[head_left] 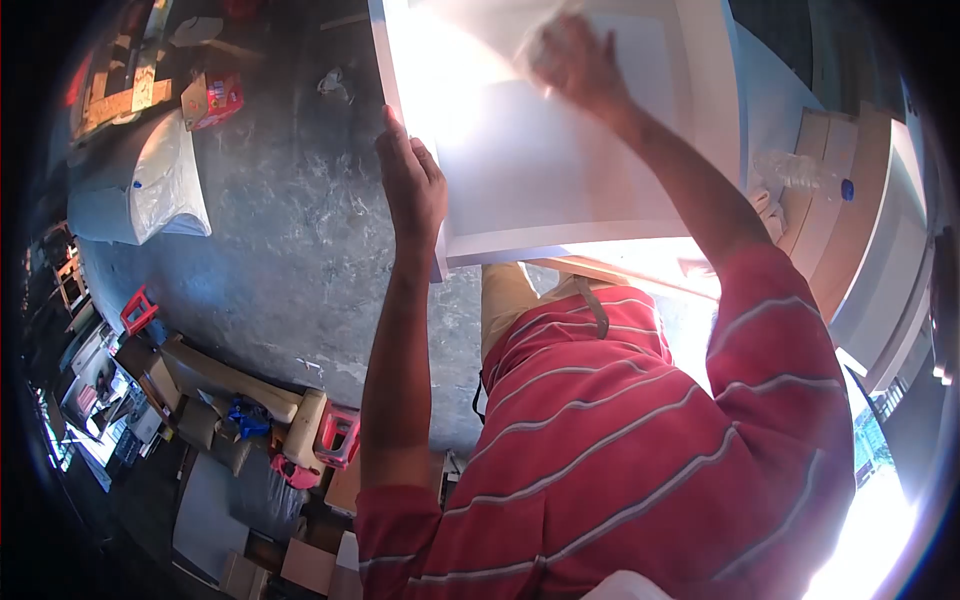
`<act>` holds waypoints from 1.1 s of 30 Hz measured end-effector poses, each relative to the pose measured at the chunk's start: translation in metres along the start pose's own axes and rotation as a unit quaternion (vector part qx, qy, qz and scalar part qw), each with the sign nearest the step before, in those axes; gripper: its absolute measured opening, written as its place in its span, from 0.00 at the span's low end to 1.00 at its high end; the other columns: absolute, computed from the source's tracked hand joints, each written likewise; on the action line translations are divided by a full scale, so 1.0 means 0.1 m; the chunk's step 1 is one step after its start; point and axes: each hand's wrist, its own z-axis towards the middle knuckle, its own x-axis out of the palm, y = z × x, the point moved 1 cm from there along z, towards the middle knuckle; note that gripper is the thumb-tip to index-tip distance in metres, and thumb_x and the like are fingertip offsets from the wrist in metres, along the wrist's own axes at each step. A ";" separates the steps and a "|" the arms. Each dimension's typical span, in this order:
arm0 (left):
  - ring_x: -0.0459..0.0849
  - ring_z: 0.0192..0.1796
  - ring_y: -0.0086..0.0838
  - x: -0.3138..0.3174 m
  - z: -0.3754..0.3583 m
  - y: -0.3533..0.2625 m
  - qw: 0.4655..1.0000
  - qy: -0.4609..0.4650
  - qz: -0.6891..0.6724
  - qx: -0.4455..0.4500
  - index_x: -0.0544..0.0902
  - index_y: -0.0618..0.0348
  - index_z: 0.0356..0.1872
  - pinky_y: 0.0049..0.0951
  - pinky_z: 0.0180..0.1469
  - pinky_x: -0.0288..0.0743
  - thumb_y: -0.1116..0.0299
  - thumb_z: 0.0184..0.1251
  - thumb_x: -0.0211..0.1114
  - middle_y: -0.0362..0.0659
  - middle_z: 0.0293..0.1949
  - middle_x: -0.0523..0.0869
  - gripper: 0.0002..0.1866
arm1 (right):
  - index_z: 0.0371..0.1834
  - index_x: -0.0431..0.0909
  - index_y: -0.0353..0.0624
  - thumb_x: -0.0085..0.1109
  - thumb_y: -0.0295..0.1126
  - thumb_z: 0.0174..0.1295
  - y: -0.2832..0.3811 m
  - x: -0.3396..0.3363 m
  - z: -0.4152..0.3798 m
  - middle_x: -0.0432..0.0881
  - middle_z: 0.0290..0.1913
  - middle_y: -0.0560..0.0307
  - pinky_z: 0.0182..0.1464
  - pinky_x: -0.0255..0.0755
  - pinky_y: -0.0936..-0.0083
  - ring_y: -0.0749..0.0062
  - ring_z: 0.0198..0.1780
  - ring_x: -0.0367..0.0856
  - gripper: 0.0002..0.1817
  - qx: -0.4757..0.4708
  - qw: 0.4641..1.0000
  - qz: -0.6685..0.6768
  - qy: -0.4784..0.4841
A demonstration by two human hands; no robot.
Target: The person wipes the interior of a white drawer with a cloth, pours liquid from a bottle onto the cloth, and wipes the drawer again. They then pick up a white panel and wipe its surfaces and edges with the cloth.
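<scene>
The left hand point(412, 185) holds the side of a big white box point(590, 150), close to its near left corner. Its fingers are bent around the edge of the wall. The box is open toward the head, so its flat inside and its low walls show. It sits in front of the person's red shirt point(600, 420), which has pale stripes.

The right hand point(578, 68) is over the inside of the box, toward the far part. It is closed around a pale wad point(545, 50) (it looks like a cloth, but it is too blurry to be sure). I cannot tell if the wad touches the box. Very bright light falls on the left part of the inside.

To the right of the box, a clear bottle point(800, 172) with a blue cap lies on its side by some pale boards point(815, 235). On the left is the gray floor point(290, 240). A red carton point(215, 100) is there, and farther down are two red stools point(138, 311), well apart from each other.
</scene>
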 end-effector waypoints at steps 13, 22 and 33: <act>0.75 0.53 0.54 -0.01 -0.02 -0.02 1.000 -0.009 -0.005 0.010 0.52 0.64 0.70 0.44 0.50 0.72 0.78 0.70 0.44 0.62 0.53 0.70 0.27 | 0.67 0.65 0.53 0.41 0.59 0.65 0.78 0.32 0.48 0.54 0.73 0.58 0.68 0.45 0.37 0.58 0.74 0.49 0.32 0.015 0.673 0.737 -0.056; 0.73 0.56 0.55 -0.03 0.00 -0.06 1.000 -0.003 -0.011 -0.010 0.54 0.66 0.69 0.44 0.54 0.70 0.79 0.69 0.45 0.62 0.55 0.70 0.27 | 0.68 0.61 0.51 0.41 0.47 0.66 1.18 -0.13 0.61 0.50 0.74 0.53 0.70 0.38 0.37 0.59 0.76 0.44 0.28 0.038 0.979 0.196 -0.036; 0.73 0.57 0.54 -0.01 -0.01 -0.03 1.000 0.002 0.003 -0.012 0.54 0.64 0.69 0.45 0.54 0.71 0.78 0.70 0.45 0.61 0.56 0.69 0.27 | 0.66 0.63 0.41 0.36 0.51 0.68 -0.40 -0.33 0.41 0.51 0.73 0.44 0.70 0.36 0.38 0.51 0.75 0.44 0.31 0.160 0.964 0.208 -0.045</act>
